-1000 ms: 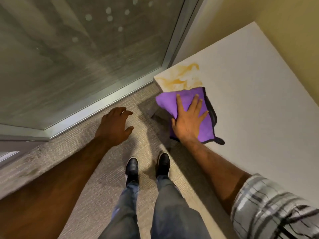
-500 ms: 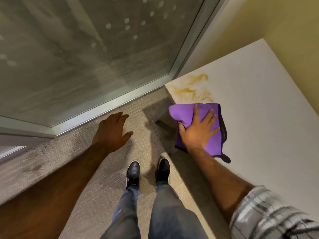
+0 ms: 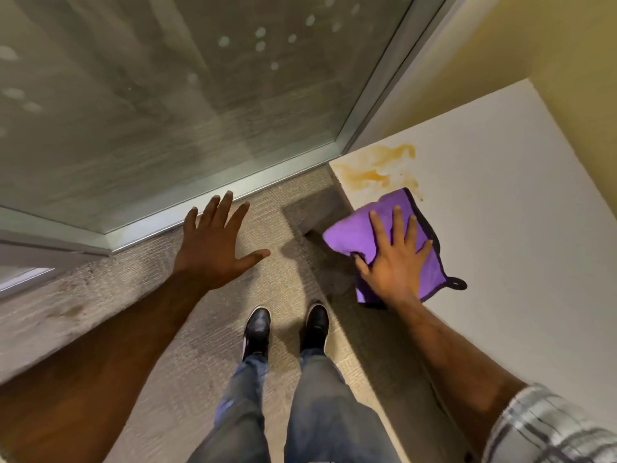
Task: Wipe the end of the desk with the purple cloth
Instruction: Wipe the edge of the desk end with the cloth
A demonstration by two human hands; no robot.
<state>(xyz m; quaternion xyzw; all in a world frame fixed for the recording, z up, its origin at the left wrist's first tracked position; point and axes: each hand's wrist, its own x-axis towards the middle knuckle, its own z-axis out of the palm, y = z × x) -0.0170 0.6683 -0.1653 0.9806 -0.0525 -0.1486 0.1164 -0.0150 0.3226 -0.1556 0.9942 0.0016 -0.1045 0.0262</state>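
Head view
Desk (image 3: 521,208): a white top is seen at the right, with its near-left corner beside the glass wall's frame; a yellow wall is met along its far side.
Stain (image 3: 377,168): an orange-brown smear is spread over the desk's end corner, just beyond the cloth and uncovered by it.
Cloth (image 3: 354,232): a purple cloth with a dark border is laid flat on the desk near the left edge, with its left part hung slightly past that edge; a small dark loop is seen at its near-right corner, lying on the desk.
Right hand (image 3: 395,259): it is pressed palm-down on the cloth with fingers spread and extended toward the stain; nothing is gripped, the cloth being held only by flat pressure, and the thumb is set at the cloth's left side.
Left hand (image 3: 213,248): it is held open in the air over the carpet, fingers splayed, with nothing in it and well apart from the desk.
Carpet (image 3: 160,329): a beige ribbed floor is seen below both arms.
Shoes (image 3: 257,330): two dark shoes are planted on the carpet just left of the desk, under blue jeans.
Glass wall (image 3: 167,95): a frosted pane in a metal frame is seen across the upper left.
Sleeve (image 3: 547,429): a grey plaid cuff is shown at the lower right.
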